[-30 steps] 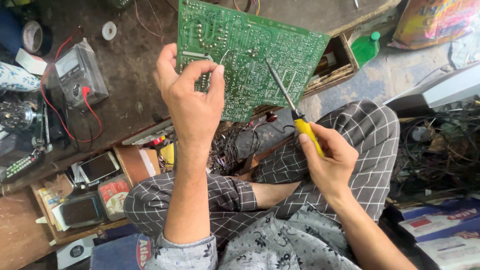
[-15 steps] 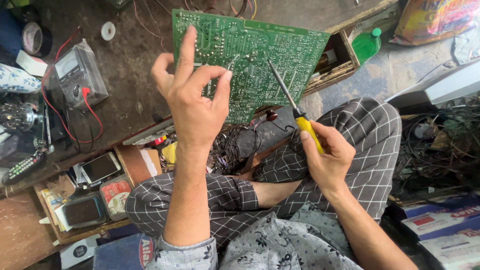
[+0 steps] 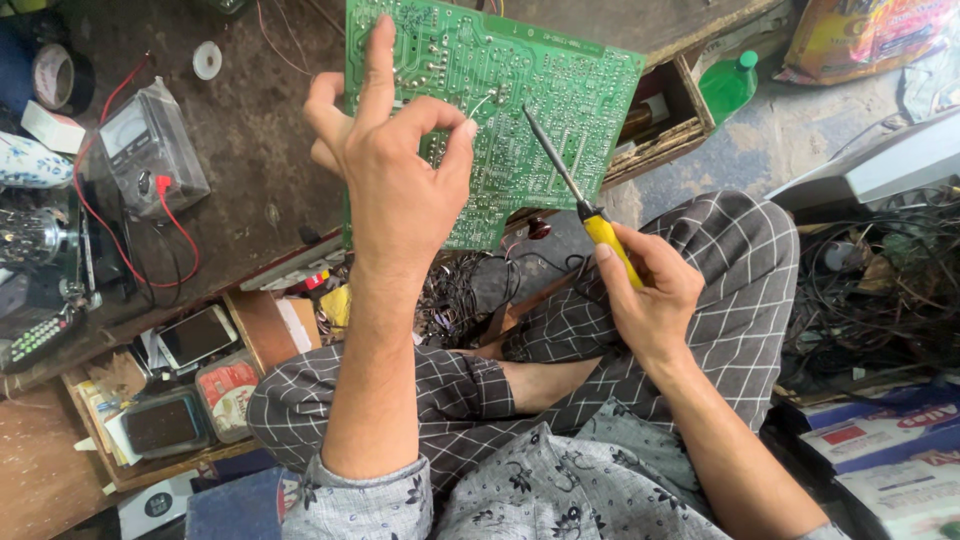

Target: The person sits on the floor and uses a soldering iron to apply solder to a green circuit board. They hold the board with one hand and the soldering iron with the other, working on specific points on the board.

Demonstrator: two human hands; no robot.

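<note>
Step in hand: soldering work on the green circuit board (image 3: 500, 90), it seems; the tip of the soldering iron (image 3: 580, 205) lies against the solder side, near the middle.
Left hand (image 3: 395, 175): closed in a pinch on a thin solder wire (image 3: 482, 103), thumb and middle finger together, index finger raised straight.
Right hand (image 3: 650, 290): wrapped firmly around the yellow handle of the iron.
Board position: tilted up before the person, its lower edge leaning on the dark workbench (image 3: 250, 150) (a multimeter (image 3: 150, 150) lies to the left).
Next move: probably wire end and tip must meet exactly on one joint, with a steady, small motion.
Change: compared with half a second ago, the left fingers have closed tighter on the wire; the iron has hardly moved.
</note>
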